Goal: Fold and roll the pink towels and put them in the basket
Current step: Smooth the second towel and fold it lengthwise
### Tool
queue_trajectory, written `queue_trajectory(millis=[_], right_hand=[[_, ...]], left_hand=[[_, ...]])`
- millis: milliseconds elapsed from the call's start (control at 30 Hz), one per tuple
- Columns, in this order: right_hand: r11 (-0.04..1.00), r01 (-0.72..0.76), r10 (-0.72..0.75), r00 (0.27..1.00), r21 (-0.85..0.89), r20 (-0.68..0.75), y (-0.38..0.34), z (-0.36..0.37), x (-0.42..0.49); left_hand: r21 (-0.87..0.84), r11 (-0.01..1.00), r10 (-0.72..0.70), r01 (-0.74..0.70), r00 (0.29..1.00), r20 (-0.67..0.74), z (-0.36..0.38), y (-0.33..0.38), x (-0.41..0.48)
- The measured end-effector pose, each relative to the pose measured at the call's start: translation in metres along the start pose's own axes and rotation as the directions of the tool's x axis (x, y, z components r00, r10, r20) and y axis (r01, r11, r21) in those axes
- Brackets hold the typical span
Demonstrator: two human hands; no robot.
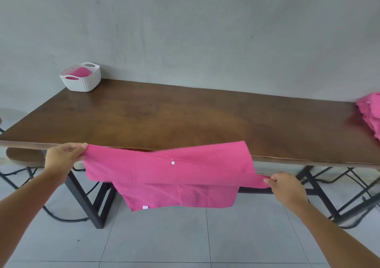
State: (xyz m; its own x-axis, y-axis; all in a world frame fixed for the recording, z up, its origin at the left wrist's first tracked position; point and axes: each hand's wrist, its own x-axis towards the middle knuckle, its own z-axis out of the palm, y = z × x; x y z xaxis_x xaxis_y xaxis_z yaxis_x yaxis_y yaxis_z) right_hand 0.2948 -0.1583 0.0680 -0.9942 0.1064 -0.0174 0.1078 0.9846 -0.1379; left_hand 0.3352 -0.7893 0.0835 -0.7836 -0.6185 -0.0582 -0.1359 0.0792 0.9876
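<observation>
A pink towel (174, 177) is stretched in the air in front of the table's near edge, partly doubled over, its lower part hanging toward the floor. My left hand (61, 158) pinches its left corner at the table edge. My right hand (285, 187) pinches its right corner, lower and nearer to me. A white woven basket (82, 82) stands at the table's far left corner with a pink towel (81, 71) inside. A pile of pink towels (370, 113) lies at the table's right end, cut off by the frame.
The long brown wooden table (185, 119) stands against a grey wall on black metal legs. A round wooden stool (24, 155) sits under its left end. More black metal frames show under the right end. The floor is light grey tile.
</observation>
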Motion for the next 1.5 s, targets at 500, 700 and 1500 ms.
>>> queue_trajectory(millis=[500, 700, 1500], right_hand=[[0.973, -0.017, 0.069, 0.974, 0.232, -0.218, -0.003, -0.034, 0.005], [0.95, -0.012, 0.078, 0.977, 0.311, -0.2, -0.006, -0.032, 0.011], [0.858, -0.074, 0.236, 0.935, 0.508, -0.263, -0.062, 0.02, 0.099]], left_hand=[[-0.013, 0.999, 0.035, -0.036, 0.999, -0.036, -0.007, 0.01, -0.015], [0.007, 0.996, 0.086, -0.086, 0.996, -0.038, -0.001, 0.003, -0.012], [0.194, 0.981, 0.066, -0.024, 0.975, -0.213, 0.04, -0.011, 0.074]])
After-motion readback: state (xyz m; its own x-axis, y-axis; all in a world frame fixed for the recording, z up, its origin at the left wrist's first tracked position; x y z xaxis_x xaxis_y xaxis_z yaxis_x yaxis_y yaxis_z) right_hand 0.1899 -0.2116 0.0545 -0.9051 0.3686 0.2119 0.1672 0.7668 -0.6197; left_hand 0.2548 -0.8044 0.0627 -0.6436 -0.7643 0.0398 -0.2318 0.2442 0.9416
